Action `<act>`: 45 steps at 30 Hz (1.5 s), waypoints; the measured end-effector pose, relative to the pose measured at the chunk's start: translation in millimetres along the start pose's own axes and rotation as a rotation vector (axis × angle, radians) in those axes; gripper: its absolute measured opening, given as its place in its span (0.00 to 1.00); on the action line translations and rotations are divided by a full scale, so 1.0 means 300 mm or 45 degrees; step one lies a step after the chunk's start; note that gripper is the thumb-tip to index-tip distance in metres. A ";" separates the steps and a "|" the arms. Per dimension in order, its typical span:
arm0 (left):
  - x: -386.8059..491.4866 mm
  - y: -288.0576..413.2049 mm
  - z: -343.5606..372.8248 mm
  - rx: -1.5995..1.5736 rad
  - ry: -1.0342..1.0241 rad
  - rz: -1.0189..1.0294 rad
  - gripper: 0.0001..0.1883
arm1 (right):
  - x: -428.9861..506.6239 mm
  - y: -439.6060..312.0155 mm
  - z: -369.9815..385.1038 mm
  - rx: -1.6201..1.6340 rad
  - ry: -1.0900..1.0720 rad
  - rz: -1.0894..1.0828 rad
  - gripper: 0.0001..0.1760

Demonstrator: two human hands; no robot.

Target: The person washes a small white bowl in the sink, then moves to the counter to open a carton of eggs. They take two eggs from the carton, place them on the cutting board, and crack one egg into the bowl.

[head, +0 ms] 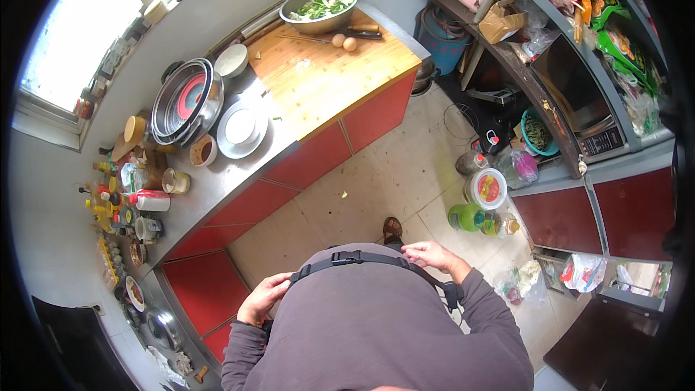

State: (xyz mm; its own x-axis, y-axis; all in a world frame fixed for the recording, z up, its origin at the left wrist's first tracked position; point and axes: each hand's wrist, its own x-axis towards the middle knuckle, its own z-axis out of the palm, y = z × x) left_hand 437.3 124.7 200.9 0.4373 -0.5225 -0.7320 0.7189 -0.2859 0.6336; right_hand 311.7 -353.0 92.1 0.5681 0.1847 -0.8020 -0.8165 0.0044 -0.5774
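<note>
My left hand point(267, 296) is at the left of my waist, fingertips against the black buckled strap point(355, 258) around my body. Whether it grips the strap is not clear. Beside my right waist, near the strap, my right hand point(433, 258) has its fingers apart and holds nothing visible. Beyond them on the counter lies a wooden cutting board point(336, 84). A metal bowl point(315, 25) of chopped greens stands at its back. Close by rest a black-handled knife point(366, 34), chopsticks point(304, 38) and two brown eggs point(350, 44).
Left of the board are nested metal basins point(217, 100), a white bowl point(232, 61) and stacked white dishes point(260, 138). Bottles and jars point(152, 201) line the counter. A lidded tub point(487, 189) and a green bottle point(465, 218) stand on the tiled floor point(380, 174), near shelves at right.
</note>
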 end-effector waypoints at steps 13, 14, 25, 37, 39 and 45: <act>0.224 0.199 0.095 -0.139 0.625 0.169 0.21 | 0.195 -0.517 -0.277 -0.221 0.291 -0.220 0.27; 0.241 0.200 0.066 -0.193 0.649 0.162 0.21 | 0.212 -0.553 -0.273 -0.230 0.272 -0.250 0.26; 0.417 0.378 -0.262 -0.466 0.893 0.317 0.22 | 0.324 -0.975 -0.303 -0.260 0.397 -0.543 0.21; 0.530 0.566 -0.195 -0.688 1.236 0.368 0.22 | 0.710 -1.619 -0.492 -0.960 0.896 -1.146 0.24; 0.551 0.578 -0.145 -0.725 1.259 0.368 0.23 | 0.764 -1.677 -0.499 -1.162 1.013 -1.230 0.28; 0.599 0.609 -0.120 -0.799 1.378 0.377 0.26 | 0.866 -1.728 -0.480 -1.506 1.033 -1.141 0.31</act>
State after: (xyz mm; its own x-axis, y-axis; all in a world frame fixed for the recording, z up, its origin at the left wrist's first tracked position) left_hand 666.7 7.5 176.2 0.6249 0.4986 -0.6007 0.5202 0.3077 0.7967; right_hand 897.3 -448.8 160.8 0.9857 0.0151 0.1681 0.0740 -0.9338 -0.3500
